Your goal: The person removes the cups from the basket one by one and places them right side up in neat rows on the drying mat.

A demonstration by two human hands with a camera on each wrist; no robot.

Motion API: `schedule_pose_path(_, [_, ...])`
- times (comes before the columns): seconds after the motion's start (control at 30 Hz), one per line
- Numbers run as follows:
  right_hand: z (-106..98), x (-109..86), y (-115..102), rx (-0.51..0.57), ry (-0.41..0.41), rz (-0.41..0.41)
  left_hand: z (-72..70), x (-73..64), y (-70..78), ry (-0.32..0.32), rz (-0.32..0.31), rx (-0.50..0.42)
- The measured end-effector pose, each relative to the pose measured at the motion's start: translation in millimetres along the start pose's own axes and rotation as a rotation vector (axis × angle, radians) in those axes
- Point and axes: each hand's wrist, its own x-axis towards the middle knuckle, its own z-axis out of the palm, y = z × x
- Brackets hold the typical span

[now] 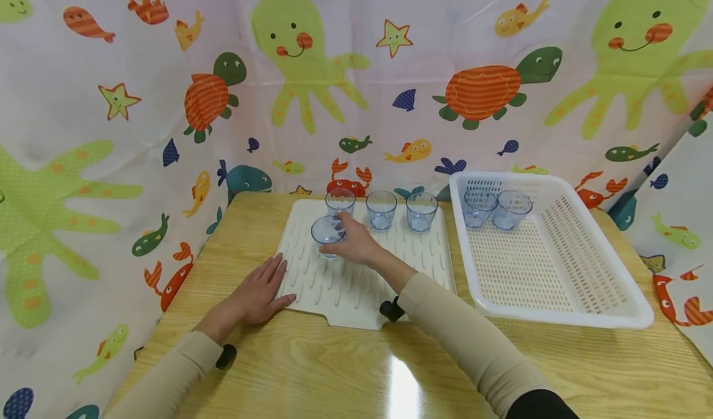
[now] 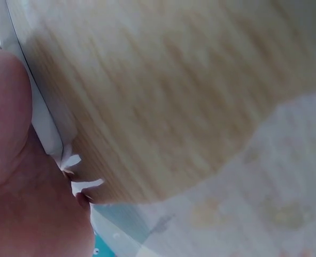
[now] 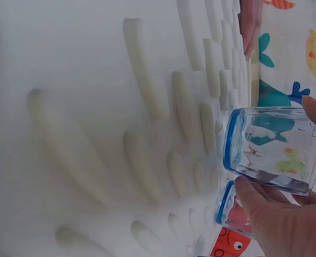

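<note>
My right hand (image 1: 356, 241) grips a clear bluish drinking glass (image 1: 324, 231) over the left part of a white ribbed draining mat (image 1: 356, 301). In the right wrist view, thumb and fingers are on either side of this glass (image 3: 270, 150), with its blue base close to the mat. Behind it, three similar glasses stand in a row along the mat's back edge: a left one (image 1: 340, 201), a middle one (image 1: 381, 211) and a right one (image 1: 421, 213). Flat on the mat's left edge rests my left hand (image 1: 257, 292), fingers extended.
A white perforated plastic basket (image 1: 557, 264) sits at the right of the wooden table (image 1: 312, 369). Two more glasses (image 1: 511, 211) stand side by side in its back left corner. A curtain (image 1: 356, 54) printed with sea animals hangs behind the table and along its sides.
</note>
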Motion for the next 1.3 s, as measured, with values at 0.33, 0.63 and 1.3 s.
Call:
schedule_pose_path(0.33, [7, 0.1, -2, 0.003, -0.033, 0.020, -6.5, -3.1, 3.8, 0.006, 0.010, -0.007])
schedule_pose_path(0.63, [11, 3.1, -2, 0.009, -0.030, 0.014, -4.6, -2.2, 1.9, 0.005, -0.001, -0.004])
schedule_pose_path(1.3, [10, 1.7, 0, -0.053, -0.006, 0.004, -1.2, -0.2, -0.6, -0.015, -0.014, -0.021])
